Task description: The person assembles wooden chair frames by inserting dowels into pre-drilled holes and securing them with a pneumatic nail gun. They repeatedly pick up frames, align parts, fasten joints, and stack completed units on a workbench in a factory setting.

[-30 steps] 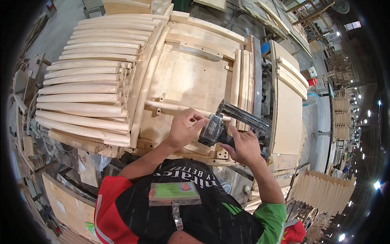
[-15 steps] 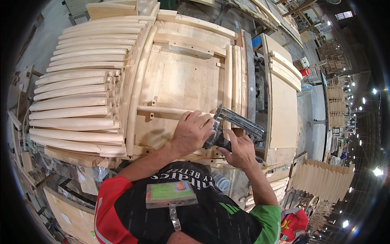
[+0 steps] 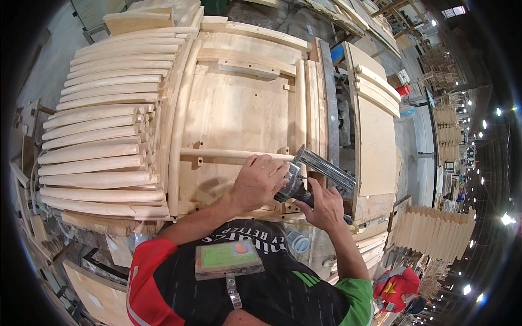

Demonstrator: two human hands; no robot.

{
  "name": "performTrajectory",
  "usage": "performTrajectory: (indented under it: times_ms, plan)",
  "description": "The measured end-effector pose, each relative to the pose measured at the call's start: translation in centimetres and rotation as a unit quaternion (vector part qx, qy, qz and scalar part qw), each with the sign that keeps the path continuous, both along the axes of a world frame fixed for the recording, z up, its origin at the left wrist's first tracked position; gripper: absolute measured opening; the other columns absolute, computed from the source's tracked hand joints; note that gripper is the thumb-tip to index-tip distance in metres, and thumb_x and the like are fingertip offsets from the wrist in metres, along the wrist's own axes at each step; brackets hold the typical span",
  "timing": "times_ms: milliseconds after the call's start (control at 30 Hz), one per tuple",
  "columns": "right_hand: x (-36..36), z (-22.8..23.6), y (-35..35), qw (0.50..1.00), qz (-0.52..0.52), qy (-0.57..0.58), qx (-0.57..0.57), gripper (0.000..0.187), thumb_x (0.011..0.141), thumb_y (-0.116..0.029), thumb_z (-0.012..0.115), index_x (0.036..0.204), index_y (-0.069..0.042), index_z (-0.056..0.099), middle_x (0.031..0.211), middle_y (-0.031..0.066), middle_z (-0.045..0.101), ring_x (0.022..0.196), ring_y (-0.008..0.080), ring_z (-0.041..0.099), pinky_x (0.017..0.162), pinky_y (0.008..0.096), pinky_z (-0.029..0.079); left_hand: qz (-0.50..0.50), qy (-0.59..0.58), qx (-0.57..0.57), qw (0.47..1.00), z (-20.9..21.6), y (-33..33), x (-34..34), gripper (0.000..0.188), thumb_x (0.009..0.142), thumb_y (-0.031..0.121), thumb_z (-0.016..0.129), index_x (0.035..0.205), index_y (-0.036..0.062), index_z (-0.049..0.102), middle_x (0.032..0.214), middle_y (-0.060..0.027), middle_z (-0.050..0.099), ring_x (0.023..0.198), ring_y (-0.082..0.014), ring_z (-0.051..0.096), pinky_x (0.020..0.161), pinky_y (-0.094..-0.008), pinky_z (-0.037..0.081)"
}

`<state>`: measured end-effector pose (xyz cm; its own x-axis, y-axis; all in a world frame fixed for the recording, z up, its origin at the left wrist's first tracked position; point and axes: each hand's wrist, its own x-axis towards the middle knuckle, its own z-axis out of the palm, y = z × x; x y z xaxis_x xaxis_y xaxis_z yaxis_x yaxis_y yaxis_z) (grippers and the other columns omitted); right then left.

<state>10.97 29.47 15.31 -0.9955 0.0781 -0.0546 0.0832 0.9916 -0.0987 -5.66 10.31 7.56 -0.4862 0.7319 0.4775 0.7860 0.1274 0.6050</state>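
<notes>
My right hand [image 3: 325,207] is closed round the dark handle of a nail gun [image 3: 294,187], its long metal magazine slanting off to the right. Curled over the tool's head from the other side is my left hand [image 3: 259,182], with its fingertips against the tool body. The gun sits at the near right part of a pale wooden frame [image 3: 300,108], by the end of a round-edged crossbar [image 3: 217,154]. My left fingers lie at that crossbar too. The gun's nose and the spot beneath it are hidden.
Curved wooden slats [image 3: 98,138] are stacked at the left. The frame lies on a wooden jig board [image 3: 239,108] with small stop blocks. On the right, a panel [image 3: 375,157] carries several curved pieces. A blue-grey cup [image 3: 298,242] stands close to my body; another person [image 3: 397,290] is at lower right.
The whole view has shifted slightly, so the bench sits a little more to the left. Both hands keep their hold on the nail gun, which has turned slightly.
</notes>
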Motion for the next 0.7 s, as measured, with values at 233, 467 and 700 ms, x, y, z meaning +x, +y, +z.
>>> performTrajectory:
  times_ms: [233, 467, 700]
  plan:
    - [1.8, 1.1, 2.3, 0.995, -0.089, 0.03, 0.013, 0.07, 0.088, -0.043, 0.083, 0.136, -0.001, 0.057, 0.086, 0.0144, 0.074, 0.073, 0.033, 0.071, 0.075, 0.0417, 0.049, 0.029, -0.018, -0.005, 0.999, -2.4, -1.0, -0.8, 0.031, 0.095, 0.029, 0.075, 0.119, 0.0094, 0.075, 0.122, -0.0096, 0.073, 0.114, -0.0316, 0.066, 0.102, -0.0487, 0.048]
    - [3.6, 1.6, 13.2, 0.951, -0.293, 0.083, 0.061, 0.052, 0.096, -0.05, 0.074, 0.116, -0.003, 0.069, 0.083, 0.0229, 0.074, 0.079, 0.0437, 0.073, 0.075, 0.0537, 0.054, 0.19, 0.01, -0.119, 0.974, -6.4, -4.7, -5.7, 0.039, 0.091, 0.033, 0.078, 0.116, 0.0049, 0.074, 0.118, -0.0144, 0.069, 0.116, -0.0335, 0.061, 0.102, -0.05, 0.046]
    - [6.0, 0.9, 21.6, 0.904, -0.402, 0.106, 0.098, 0.055, 0.1, -0.057, 0.066, 0.113, -0.003, 0.071, 0.09, 0.0281, 0.075, 0.09, 0.0505, 0.073, 0.08, 0.0581, 0.056, 0.125, -0.025, -0.207, 0.97, -6.7, -4.7, -5.7, 0.041, 0.086, 0.04, 0.082, 0.11, 0.0078, 0.076, 0.109, -0.0129, 0.069, 0.11, -0.0328, 0.062, 0.099, -0.0478, 0.047]
